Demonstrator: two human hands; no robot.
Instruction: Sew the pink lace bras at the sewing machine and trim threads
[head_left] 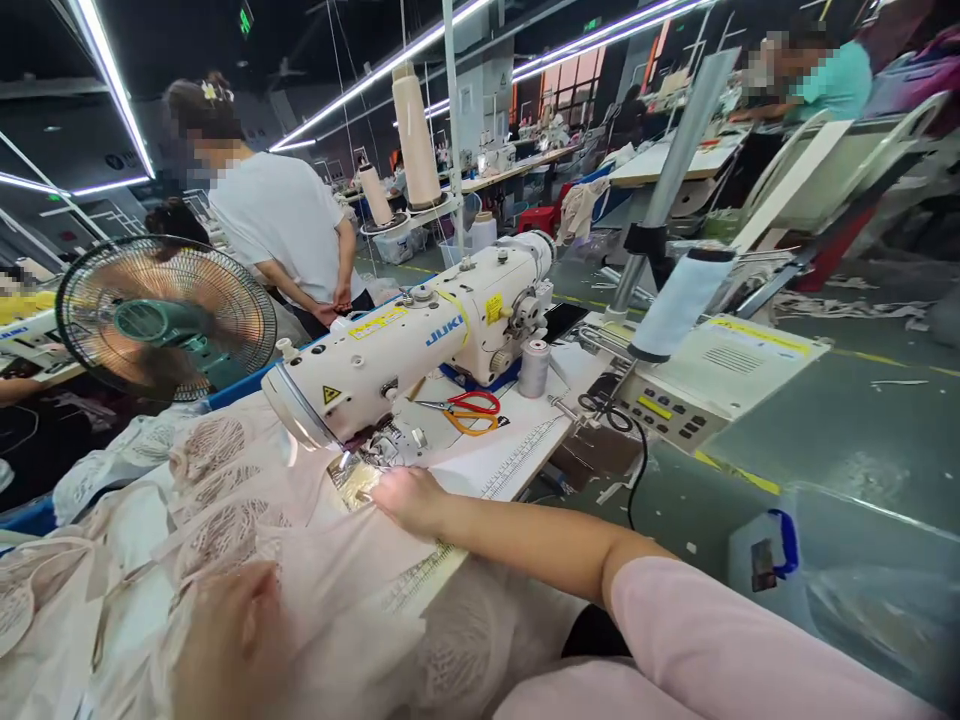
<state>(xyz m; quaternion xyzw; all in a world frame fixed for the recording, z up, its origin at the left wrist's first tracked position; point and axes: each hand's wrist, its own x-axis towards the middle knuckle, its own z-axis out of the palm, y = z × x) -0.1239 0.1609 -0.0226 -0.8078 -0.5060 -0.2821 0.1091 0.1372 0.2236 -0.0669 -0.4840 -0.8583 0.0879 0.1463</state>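
A white sewing machine [405,345] stands on the table with its lamp lit over the needle area. Close beside the needle, my right hand [409,500] has its fingers curled together on the edge of a pale pink fabric [330,570]. Smeared by motion, my left hand [232,640] is low on the left over the same fabric; its fingers are not clear. Lace garment pieces [217,520] in pale pink spread across the left of the table. Red- and orange-handled scissors [472,410] lie behind my right hand, near a grey thread spool [534,368].
A fan [165,320] stands at left, in front of a person in a white shirt [277,220]. Thread cones [416,140] rise behind the machine. A control box [690,385] juts out at right, above a clear plastic bin [870,590]. Another person [832,80] sits farther back.
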